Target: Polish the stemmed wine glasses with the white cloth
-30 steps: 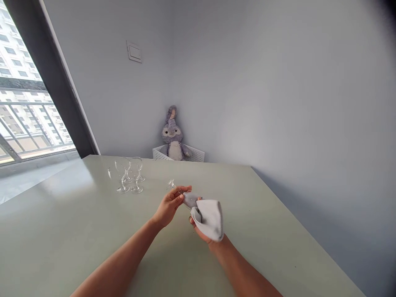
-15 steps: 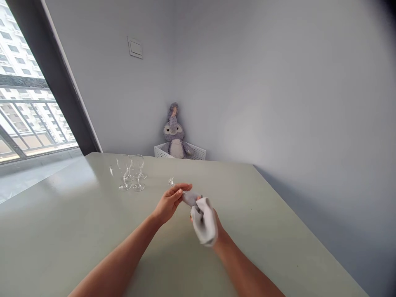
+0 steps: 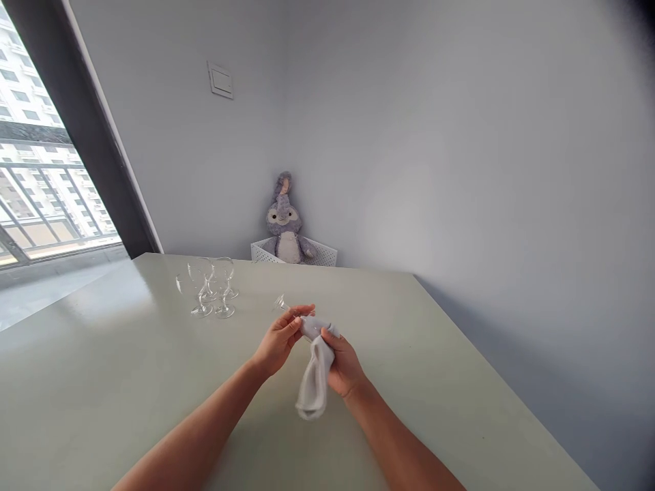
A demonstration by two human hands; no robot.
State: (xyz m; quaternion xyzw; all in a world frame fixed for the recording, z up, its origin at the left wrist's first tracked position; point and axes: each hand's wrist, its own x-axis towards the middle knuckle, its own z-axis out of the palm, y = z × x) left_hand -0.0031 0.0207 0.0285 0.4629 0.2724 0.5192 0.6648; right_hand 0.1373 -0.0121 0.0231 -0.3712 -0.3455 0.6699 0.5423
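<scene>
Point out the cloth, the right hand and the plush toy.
Cloth (image 3: 314,387): head view, on its hanging part.
Right hand (image 3: 344,366): head view, on the back of the hand.
Plush toy (image 3: 288,248): head view, on its pale belly.

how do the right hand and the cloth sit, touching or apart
Touching: the head view shows the right hand gripping the cloth, thumb on top.

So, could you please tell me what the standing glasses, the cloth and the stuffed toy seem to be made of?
Standing glasses: smooth, glossy glass, judging by the see-through bowls and bright glints, though clear plastic is possible.
Cloth: soft, matt fabric, from its loose folds; fibre unclear.
Stuffed toy: probably fuzzy plush, given its tufted surface.
</scene>
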